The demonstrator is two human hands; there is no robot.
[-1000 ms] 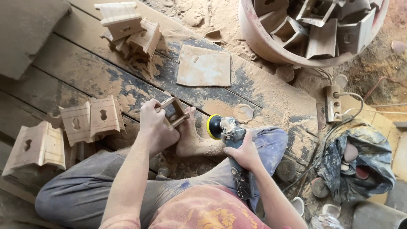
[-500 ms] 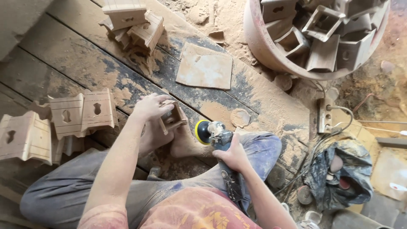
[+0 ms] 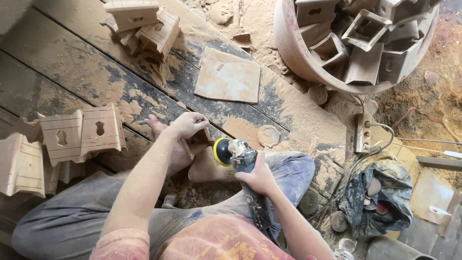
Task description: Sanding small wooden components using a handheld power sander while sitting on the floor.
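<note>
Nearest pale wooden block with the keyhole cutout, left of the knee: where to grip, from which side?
Grip the pale wooden keyhole block across its two long edges, coming from above. It lies flat on the dark floorboards with the broad face up; its left edge abuts a twin block, so probably slide it right first.

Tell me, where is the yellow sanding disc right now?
In the head view, the yellow sanding disc sits mid-frame on the grinder held by the right hand, against the wooden piece under the left hand.

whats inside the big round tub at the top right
The tub holds a jumble of hollow wooden box pieces, some with keyhole-shaped cutouts, dusted with sawdust. The pile covers the tub's bottom, and its right side is cut off by the frame.
</note>
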